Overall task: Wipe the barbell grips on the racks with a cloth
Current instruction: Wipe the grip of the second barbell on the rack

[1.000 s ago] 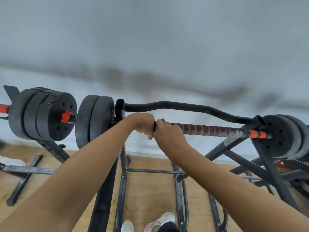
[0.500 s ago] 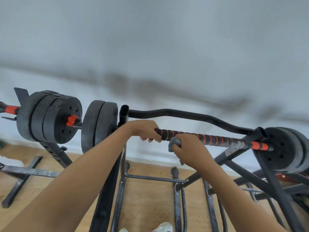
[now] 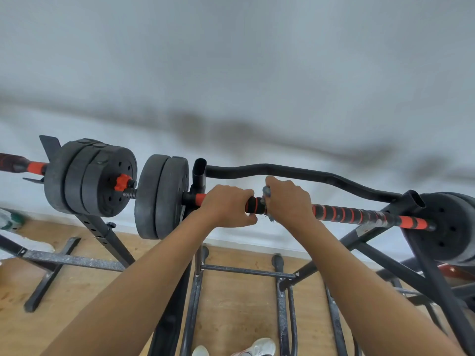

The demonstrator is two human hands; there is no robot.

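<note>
Ribbed red-black grip (image 3: pixel 344 214), fuzzy grey cloth (image 3: pixel 266 191)

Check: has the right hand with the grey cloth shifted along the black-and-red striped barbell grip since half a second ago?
Yes. The right hand slid left along the grip, toward the black rack upright and left hand.

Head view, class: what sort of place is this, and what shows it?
Probably a gym or home workout room. A barbell with black weight plates lies on a metal rack, a second loaded bar beside it. The left hand grips the barbell; the right hand holds a cloth on it.
</note>
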